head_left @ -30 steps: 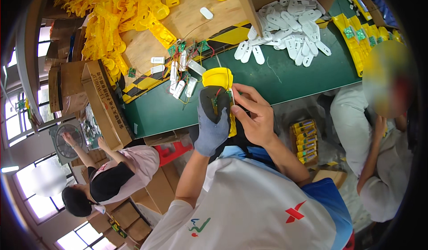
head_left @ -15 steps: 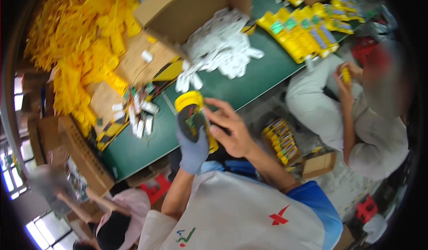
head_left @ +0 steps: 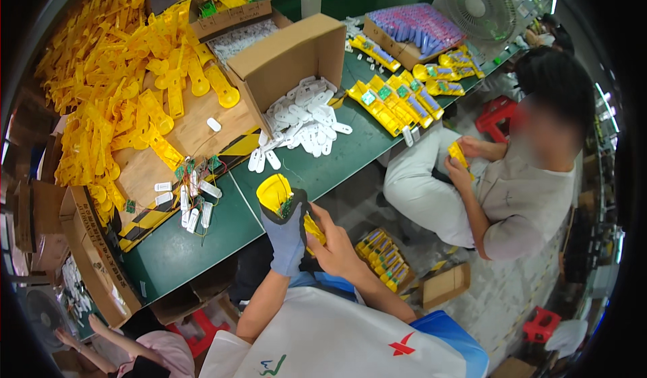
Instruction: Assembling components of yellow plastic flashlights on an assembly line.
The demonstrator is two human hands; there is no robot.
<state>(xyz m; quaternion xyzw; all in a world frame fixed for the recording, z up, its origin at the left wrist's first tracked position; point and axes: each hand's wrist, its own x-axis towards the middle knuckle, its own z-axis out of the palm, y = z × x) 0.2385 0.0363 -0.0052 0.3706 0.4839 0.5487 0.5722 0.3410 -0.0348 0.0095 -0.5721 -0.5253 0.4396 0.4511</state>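
With the fingers of gloved left hand (head_left: 284, 235) and bare right hand (head_left: 335, 248), grasps a yellow housing (head_left: 271, 189) containing a green circuit board (head_left: 286, 209), near the desk (head_left: 232, 222).

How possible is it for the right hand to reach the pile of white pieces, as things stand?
Probably yes: nothing seems to block the way over the green tabletop to the white pieces. The right hand, touching the yellow casing, would likely leave that first.

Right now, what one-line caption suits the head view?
Gloved left hand and bare right hand on a yellow casing, beside a green table with heaped white pieces.
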